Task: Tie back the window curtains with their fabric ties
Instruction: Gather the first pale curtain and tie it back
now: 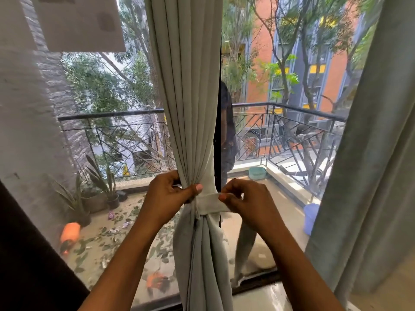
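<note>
A pale grey-green curtain [190, 97] hangs bunched in the middle of the window, cinched at waist height by a fabric tie [210, 204] of the same cloth. My left hand [167, 196] grips the gathered folds at the tie's left side, thumb pressed on the front. At the tie's right end, my right hand [247, 200] pinches the band between thumb and fingers. Below the band the curtain flares out toward the floor. A second curtain [370, 153] hangs loose at the far right.
Behind the glass lies a balcony with a black metal railing [107, 115], potted plants [98, 189], fallen leaves, an orange object [70, 233], a teal basin [257, 172] and a blue bucket [311, 217]. A dark panel [27, 254] fills the lower left.
</note>
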